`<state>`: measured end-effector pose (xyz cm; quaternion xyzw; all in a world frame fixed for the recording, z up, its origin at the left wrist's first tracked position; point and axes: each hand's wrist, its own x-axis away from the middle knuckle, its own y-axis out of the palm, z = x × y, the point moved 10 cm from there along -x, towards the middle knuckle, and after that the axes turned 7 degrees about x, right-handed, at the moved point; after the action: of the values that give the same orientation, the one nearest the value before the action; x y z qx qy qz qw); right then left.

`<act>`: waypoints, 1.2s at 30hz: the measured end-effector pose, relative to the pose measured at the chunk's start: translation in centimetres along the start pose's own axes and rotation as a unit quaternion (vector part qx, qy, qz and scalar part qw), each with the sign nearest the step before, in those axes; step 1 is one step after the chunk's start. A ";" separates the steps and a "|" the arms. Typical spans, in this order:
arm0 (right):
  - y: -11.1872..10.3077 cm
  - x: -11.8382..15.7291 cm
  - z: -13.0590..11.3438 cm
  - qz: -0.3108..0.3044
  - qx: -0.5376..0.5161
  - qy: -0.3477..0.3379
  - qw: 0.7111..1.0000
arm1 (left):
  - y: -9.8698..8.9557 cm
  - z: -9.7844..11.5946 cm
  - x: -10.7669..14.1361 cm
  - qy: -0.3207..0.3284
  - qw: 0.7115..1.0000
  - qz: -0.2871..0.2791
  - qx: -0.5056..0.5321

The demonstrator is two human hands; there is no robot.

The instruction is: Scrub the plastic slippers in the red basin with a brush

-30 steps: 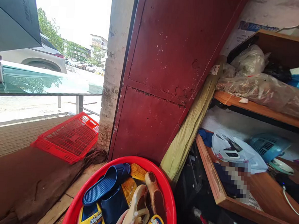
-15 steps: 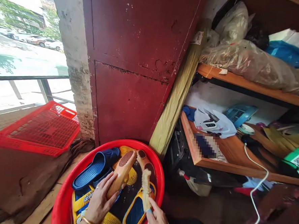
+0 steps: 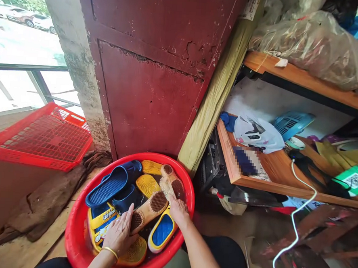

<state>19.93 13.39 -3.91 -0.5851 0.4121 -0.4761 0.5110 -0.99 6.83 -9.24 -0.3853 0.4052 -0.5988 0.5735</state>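
Observation:
In the red basin (image 3: 71, 232), my left hand (image 3: 120, 231) grips one end of a tan shoe (image 3: 150, 208) that is turned with its brown-patterned sole up. My right hand (image 3: 178, 211) is closed around a pale scrubbing brush (image 3: 166, 188); the bristles are just above that shoe and in front of a second tan shoe (image 3: 168, 171), also sole up. Below my right hand lies a blue-and-yellow slipper (image 3: 162, 230). Blue slippers (image 3: 109, 188), a yellow sole (image 3: 147, 184) and a printed blue-and-yellow slipper (image 3: 102, 222) sit around them in dark water.
A red plastic crate (image 3: 45, 138) rests at the left by the railing. Behind the basin are a dark red door (image 3: 150, 104) and a leaning yellowish roll (image 3: 210, 115). Wooden shelves (image 3: 234, 169) with bags and a blue fan (image 3: 293, 123) stand at the right, where a white cable (image 3: 294, 234) hangs.
The tan shoe in my left hand has tipped from steep to nearly flat, toward the right. My right hand and the brush have moved up and forward. The view has shifted slightly.

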 end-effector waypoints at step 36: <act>2.8 2.1 2.4 0.256 -0.285 0.003 0.924 | -5.6 -0.5 1.3 0.114 0.949 0.232 0.183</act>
<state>22.74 11.49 -6.47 -0.5789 0.6679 -0.1933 0.4260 -3.59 5.68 -4.23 -0.0988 0.4297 -0.5529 0.7070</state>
